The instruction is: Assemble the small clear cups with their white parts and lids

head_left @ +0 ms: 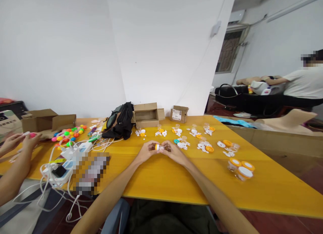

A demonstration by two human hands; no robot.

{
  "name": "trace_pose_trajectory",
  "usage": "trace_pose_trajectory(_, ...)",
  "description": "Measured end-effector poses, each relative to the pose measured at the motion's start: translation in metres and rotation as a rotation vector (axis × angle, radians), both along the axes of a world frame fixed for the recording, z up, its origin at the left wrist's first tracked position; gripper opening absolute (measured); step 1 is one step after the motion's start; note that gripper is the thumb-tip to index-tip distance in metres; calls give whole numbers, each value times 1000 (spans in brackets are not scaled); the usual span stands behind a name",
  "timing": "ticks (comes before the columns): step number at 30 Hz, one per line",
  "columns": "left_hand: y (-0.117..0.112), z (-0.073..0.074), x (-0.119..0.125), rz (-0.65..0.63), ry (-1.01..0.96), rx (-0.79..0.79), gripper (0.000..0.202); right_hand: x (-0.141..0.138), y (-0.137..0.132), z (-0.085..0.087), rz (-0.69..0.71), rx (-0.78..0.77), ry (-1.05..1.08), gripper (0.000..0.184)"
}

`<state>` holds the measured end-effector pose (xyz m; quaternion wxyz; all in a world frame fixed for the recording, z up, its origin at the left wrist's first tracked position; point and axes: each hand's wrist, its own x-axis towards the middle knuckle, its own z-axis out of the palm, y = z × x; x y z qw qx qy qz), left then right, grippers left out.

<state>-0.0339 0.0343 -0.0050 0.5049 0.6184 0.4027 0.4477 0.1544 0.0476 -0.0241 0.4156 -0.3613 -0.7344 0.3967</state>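
My left hand point(147, 151) and my right hand point(173, 152) meet over the middle of the yellow table point(161, 180). Both are closed round a small clear jar with an orange-and-white lid point(157, 147), held just above the tabletop. Behind the hands lie several groups of white discs, orange lids and small clear jars point(202, 145). Three closed jars with orange lids point(241, 169) stand to the right of my right forearm.
Another person's hands point(17, 141) at the far left hold a pink piece near bright plastic balls point(69, 133). A power strip with white cables point(64, 161), a black bag point(122, 121) and open cardboard boxes point(147, 114) sit behind. A seated person point(302, 82) is far right.
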Motion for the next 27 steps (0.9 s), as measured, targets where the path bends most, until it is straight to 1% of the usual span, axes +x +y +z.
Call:
trace_pose_trajectory(3, 1, -1, -1, -1, 2, -2, 43, 1, 0, 0, 2, 21, -27, 38)
trace_pose_trajectory(8, 3, -4, -2, -1, 3, -4, 44, 0, 0, 1, -34, 35, -117, 44)
trace_pose_trajectory(11, 3, -3, -1, -8, 5, 1, 45, 0, 0, 1, -28, 18, -41, 39)
trace_pose_trajectory(13, 2, -3, -1, -7, 14, 3, 46, 0, 1, 1, -21, 2, 11, 40)
trace_pose_trajectory(15, 2, -3, -1, -3, 24, 7, 47, 0, 0, 1, -11, -5, 18, 41)
trace_pose_trajectory(17, 2, -3, -1, -4, 23, 7, 46, 1, 0, 2, -5, -2, -14, 40)
trace_pose_trajectory(22, 3, -3, -2, -3, 8, -3, 43, 1, -1, 4, -35, -3, -121, 51)
trace_pose_trajectory(25, 2, -2, -2, -6, 6, 0, 42, 0, -1, 3, -29, -9, -56, 43)
trace_pose_trajectory(27, 2, -2, -1, -4, 5, 2, 42, 0, -1, 3, -34, -4, -5, 41)
